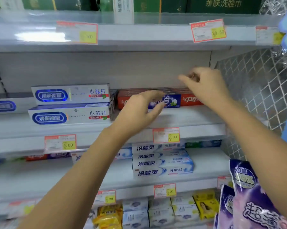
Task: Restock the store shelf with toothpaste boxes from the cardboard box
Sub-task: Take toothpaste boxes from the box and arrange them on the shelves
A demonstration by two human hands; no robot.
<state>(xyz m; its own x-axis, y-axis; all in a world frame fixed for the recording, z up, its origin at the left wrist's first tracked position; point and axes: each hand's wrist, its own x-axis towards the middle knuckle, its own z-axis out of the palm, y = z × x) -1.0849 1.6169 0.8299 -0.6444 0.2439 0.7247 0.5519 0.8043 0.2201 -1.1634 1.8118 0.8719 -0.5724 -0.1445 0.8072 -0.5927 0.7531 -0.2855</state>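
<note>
Two white toothpaste boxes (70,104) sit stacked at left. Just beside them, a red toothpaste box (190,100) lies back from the shelf edge (197,129), with open room above. The left hand (139,109) spreads loosely against its front. The right hand (205,85) curls over it, grip unclear.

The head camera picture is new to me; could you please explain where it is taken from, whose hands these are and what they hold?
There is one picture, from a camera worn on a person's head, looking at store shelves. The two bare arms are the wearer's own. The left hand lies with relaxed fingers against the front of a red and blue toothpaste box on the middle shelf. The right hand is above that box's right end, fingers curled; blur hides whether it holds anything. White and blue boxes are stacked to the left.
</note>
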